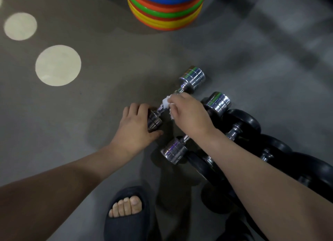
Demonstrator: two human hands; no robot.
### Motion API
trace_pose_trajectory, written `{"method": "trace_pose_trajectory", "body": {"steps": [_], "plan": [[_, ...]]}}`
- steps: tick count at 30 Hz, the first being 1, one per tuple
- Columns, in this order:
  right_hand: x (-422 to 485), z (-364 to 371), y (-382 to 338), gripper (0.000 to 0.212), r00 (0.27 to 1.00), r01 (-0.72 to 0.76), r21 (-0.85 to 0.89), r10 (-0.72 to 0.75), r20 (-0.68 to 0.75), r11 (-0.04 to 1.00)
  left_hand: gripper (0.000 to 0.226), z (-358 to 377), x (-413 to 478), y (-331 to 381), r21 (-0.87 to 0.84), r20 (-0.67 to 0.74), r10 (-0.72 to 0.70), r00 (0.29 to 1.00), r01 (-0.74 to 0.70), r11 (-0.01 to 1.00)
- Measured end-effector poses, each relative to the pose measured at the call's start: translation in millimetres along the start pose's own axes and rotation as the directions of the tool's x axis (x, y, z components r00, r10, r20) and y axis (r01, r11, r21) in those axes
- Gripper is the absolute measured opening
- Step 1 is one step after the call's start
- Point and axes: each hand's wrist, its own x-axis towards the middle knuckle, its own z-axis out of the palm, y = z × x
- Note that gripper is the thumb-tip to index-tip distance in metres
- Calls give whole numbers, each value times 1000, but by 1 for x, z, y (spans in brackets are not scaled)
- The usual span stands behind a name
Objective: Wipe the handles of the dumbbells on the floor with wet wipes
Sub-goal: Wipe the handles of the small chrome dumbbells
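Chiefly, the risk is rolling. The chrome dumbbell (193, 78) has round heads and lies on the bare floor (108, 78). If the left grip (134, 125), curled over its near head, loosens while the wipe drags sideways, the bar could turn or skid toward the slippered foot (126, 213) near the bottom of the view. The right grip (189, 114) pinches a bunched wet wipe (166, 101) against the handle (160, 109). A wad that small may slip off the slick metal, or clean only the top and miss the underside, which cannot be seen. To the right, the second chrome dumbbell (218, 102) lies just beside, so a wide stroke could knock knuckles on it.

The dumbbell being wiped lies flat, left of the row of black dumbbells (246, 121). Its long axis runs diagonally from near-left to far-right, roughly parallel to its chrome neighbour. The free head points far-right and the held head points back toward the person.
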Motion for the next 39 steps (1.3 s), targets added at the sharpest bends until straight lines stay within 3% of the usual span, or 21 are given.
{"method": "trace_pose_trajectory", "body": {"steps": [4, 8, 10, 13, 15, 19, 20, 24, 26, 31, 39], "plan": [[1, 10, -10, 12, 980, -134, 54, 141, -140, 989, 77, 1, 2, 3, -13, -15, -34, 999, 33, 999], [-5, 15, -21, 17, 997, 68, 105, -71, 24, 992, 67, 1, 3, 0, -9, -12, -48, 999, 48, 999], [-2, 9, -16, 19, 995, 90, 110, -94, 35, 990, 64, 1, 3, -1, -15, -14, -42, 999, 42, 999], [4, 4, -2, 19, 988, -84, 86, 94, -120, 993, 67, -1, 3, 1, -32, -20, -45, 999, 44, 999], [4, 8, -3, 19, 979, -121, 75, 132, -153, 990, 67, -2, 3, 3, -30, -22, -45, 999, 45, 999], [-3, 15, -16, 23, 988, 128, 76, -134, 75, 989, 64, -2, 2, 4, -19, -23, -49, 999, 49, 999], [-1, 11, -14, 27, 987, 134, 80, -141, 78, 988, 65, -2, 2, 4, -22, -26, -47, 999, 46, 999], [17, -2, 12, 24, 979, -140, 56, 147, -139, 989, 70, -6, 1, 5, -40, -23, -33, 999, 32, 999], [21, 2, 15, 22, 952, -211, 25, 212, -221, 977, 70, -6, 0, 5, -54, -32, -30, 999, 29, 998], [7, 10, 5, 25, 984, -76, -26, 71, -161, 997, 70, -6, 0, 4, -69, -35, -38, 999, 36, 997], [20, -14, 19, 22, 943, -135, 24, 136, -304, 990, 70, -4, 1, 6, -63, -39, -29, 999, 27, 998]]}}
